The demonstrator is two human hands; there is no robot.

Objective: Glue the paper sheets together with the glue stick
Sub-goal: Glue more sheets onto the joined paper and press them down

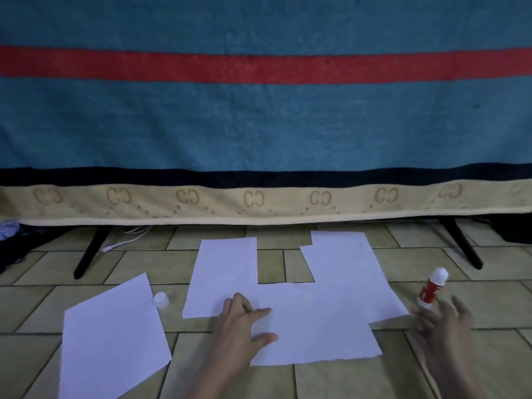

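Nearest, two bare forearms reaching in from the bottom edge over a tiled floor point(331, 381). Left hand point(241, 321) resting flat on the joined sheets point(316, 321), fingers loosely spread, thumb and forefinger pointing right – pressing paper, gripping nothing. Right hand point(443, 321) blurred, fingers splayed, at the base of the glue stick point(430, 289); whether actually clasping the stick or only touching it, cannot tell. Glue stick red and white, tilted, white end up, just off the right edge of the sheets.

Joined sheets white, lying flat on the floor in the middle: one broad piece closest, overlapped by an upright sheet point(227, 272) at left and another upright sheet point(345, 260) at right, a notch of bare tile showing between the two. Behind the right sheet, a corner of one more sheet peeking out on its left side.

At left, a loose sheet point(115, 338) lying apart and skewed, not touching the rest. Small white cap point(160, 299) at its right corner, between it and the joined sheets.

Further back, two black slanted legs point(90, 251) on the floor, a white cable point(123, 243) near the left one, dark bundled cloth at far left.

Farthest – a large hanging blanket point(259, 125), teal with a red stripe, a dark band and a beige patterned hem.
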